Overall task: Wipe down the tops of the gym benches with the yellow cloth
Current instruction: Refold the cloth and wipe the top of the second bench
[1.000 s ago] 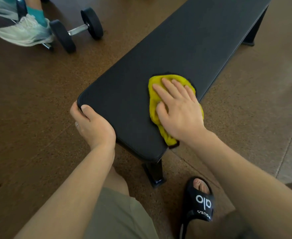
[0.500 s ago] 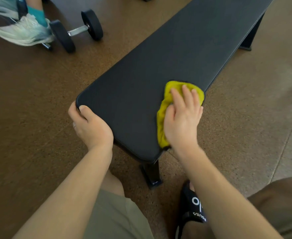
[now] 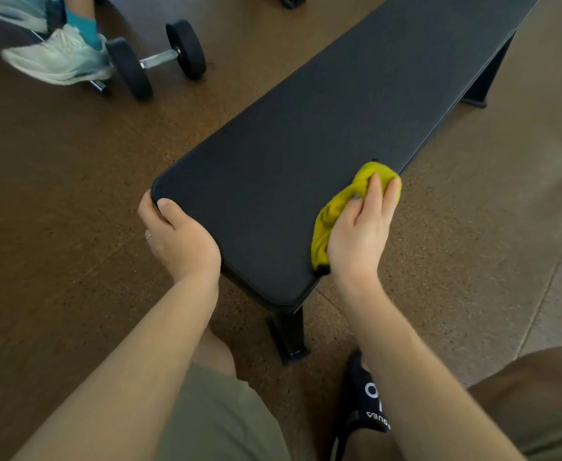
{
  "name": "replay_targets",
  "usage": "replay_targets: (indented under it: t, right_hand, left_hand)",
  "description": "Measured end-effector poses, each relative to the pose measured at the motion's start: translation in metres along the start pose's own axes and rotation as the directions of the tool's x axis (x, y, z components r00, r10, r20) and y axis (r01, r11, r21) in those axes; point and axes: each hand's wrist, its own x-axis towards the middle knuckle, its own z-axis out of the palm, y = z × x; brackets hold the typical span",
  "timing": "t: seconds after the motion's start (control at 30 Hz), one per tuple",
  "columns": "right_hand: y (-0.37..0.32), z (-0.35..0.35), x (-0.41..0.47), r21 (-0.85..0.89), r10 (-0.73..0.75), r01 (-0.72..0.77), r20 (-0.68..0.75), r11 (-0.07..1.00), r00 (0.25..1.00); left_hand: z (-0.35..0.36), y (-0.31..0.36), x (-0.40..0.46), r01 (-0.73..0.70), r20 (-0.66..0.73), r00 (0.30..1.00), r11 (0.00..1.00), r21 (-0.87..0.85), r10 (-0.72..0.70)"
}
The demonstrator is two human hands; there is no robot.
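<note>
A long black padded gym bench runs from the near centre toward the top right. The yellow cloth lies bunched on the pad's right edge near the front end. My right hand presses down on the cloth, fingers curled over it and reaching past the bench's right edge. My left hand grips the front left corner of the pad, thumb on top and fingers under the side.
A black dumbbell lies on the brown floor at upper left, beside another person's pale sneaker. The bench's black front leg stands just ahead of my knees. My black slide sandal is by the leg.
My right hand has slid the cloth rightward across the pad to its right edge, and the cloth has bunched up. My left hand has kept its hold on the corner.
</note>
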Motion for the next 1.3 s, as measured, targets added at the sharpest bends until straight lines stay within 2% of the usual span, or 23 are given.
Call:
replay_targets:
  t: [0.07, 0.17, 0.3, 0.4, 0.47, 0.53, 0.63, 0.7, 0.77, 0.83, 0.9, 0.93, 0.97, 1.03, 1.1, 1.13, 1.17, 1.23, 1.3]
  right_hand:
    - [-0.004, 0.000, 0.012, 0.013, 0.033, -0.033, -0.027, 0.999, 0.999]
    - [-0.003, 0.006, -0.038, 0.032, 0.031, -0.031, -0.021, 0.999, 0.999]
    - [0.009, 0.014, -0.105, -0.070, -0.155, 0.159, 0.060, 0.985, 0.986]
    - [0.016, 0.007, -0.065, -0.184, -0.208, 0.231, 0.138, 0.955, 0.968]
    - [0.011, 0.004, -0.019, -0.280, -0.249, 0.277, 0.130, 0.919, 0.960]
    - [0.004, 0.008, 0.012, -0.371, -0.213, 0.231, 0.092, 0.899, 0.973]
    - [0.002, 0.014, -0.005, -0.407, -0.225, 0.240, 0.086, 0.881, 0.971]
    - [0.005, 0.011, -0.057, -0.426, -0.335, 0.381, 0.181, 0.821, 0.925]
    - [0.009, 0.003, -0.099, -0.433, -0.435, 0.548, 0.339, 0.715, 0.834]
    - [0.004, -0.005, -0.098, -0.388, -0.497, 0.693, 0.495, 0.608, 0.713]
    - [-0.005, -0.008, -0.064, -0.330, -0.485, 0.766, 0.621, 0.552, 0.617]
    - [-0.011, -0.001, -0.040, -0.318, -0.487, 0.774, 0.632, 0.547, 0.603]
    - [-0.018, 0.010, -0.011, -0.325, -0.478, 0.755, 0.617, 0.569, 0.625]
    - [-0.038, 0.036, 0.034, -0.393, -0.425, 0.684, 0.565, 0.615, 0.707]
    - [-0.052, 0.058, 0.036, -0.426, -0.410, 0.653, 0.532, 0.627, 0.741]
    - [-0.052, 0.063, 0.019, -0.419, -0.423, 0.667, 0.537, 0.616, 0.729]
    - [-0.050, 0.063, -0.005, -0.391, -0.456, 0.712, 0.567, 0.583, 0.686]
    - [-0.040, 0.052, -0.059, -0.294, -0.537, 0.825, 0.644, 0.483, 0.545]
    - [-0.035, 0.041, -0.077, -0.210, -0.563, 0.885, 0.705, 0.416, 0.432]
  left_hand:
    - [0.002, 0.000, 0.000, 0.007, -0.003, 1.000, 1.000, -0.011, -0.007]
    - [0.002, 0.001, -0.001, 0.008, -0.020, 1.000, 1.000, -0.027, -0.008]
    - [0.002, 0.000, 0.000, 0.015, -0.016, 1.000, 1.000, -0.010, -0.015]
    - [0.001, 0.001, 0.001, 0.012, 0.004, 1.000, 1.000, -0.005, -0.012]
    - [0.001, 0.000, 0.001, 0.011, 0.008, 1.000, 1.000, -0.010, -0.011]
    - [0.000, 0.002, 0.000, 0.012, 0.010, 1.000, 1.000, -0.006, -0.012]
    - [0.000, 0.003, -0.002, 0.027, 0.014, 1.000, 0.999, -0.029, -0.026]
    - [-0.001, 0.005, -0.003, 0.035, 0.017, 0.999, 0.999, -0.029, -0.035]
    - [0.000, 0.006, -0.003, 0.046, 0.022, 0.999, 0.998, -0.030, -0.045]
    - [-0.001, 0.007, -0.004, 0.040, 0.028, 0.999, 0.999, -0.031, -0.039]
    - [-0.001, 0.008, -0.005, 0.030, 0.041, 0.999, 0.999, -0.028, -0.029]
    - [-0.002, 0.008, -0.003, 0.034, 0.049, 0.998, 0.999, -0.024, -0.033]
    - [-0.002, 0.007, 0.000, 0.047, 0.061, 0.997, 0.999, -0.019, -0.046]
    - [-0.004, 0.007, 0.001, 0.070, 0.093, 0.993, 0.998, -0.002, -0.069]
    - [-0.006, 0.008, 0.001, 0.066, 0.112, 0.992, 0.998, -0.014, -0.064]
    - [-0.007, 0.009, 0.001, 0.067, 0.117, 0.991, 0.997, -0.028, -0.063]
    - [-0.008, 0.010, 0.001, 0.063, 0.120, 0.991, 0.997, -0.044, -0.058]
    - [-0.012, 0.009, 0.005, 0.052, 0.139, 0.989, 0.996, -0.078, -0.041]
    - [-0.020, 0.004, 0.012, 0.077, 0.202, 0.978, 0.991, -0.113, -0.053]
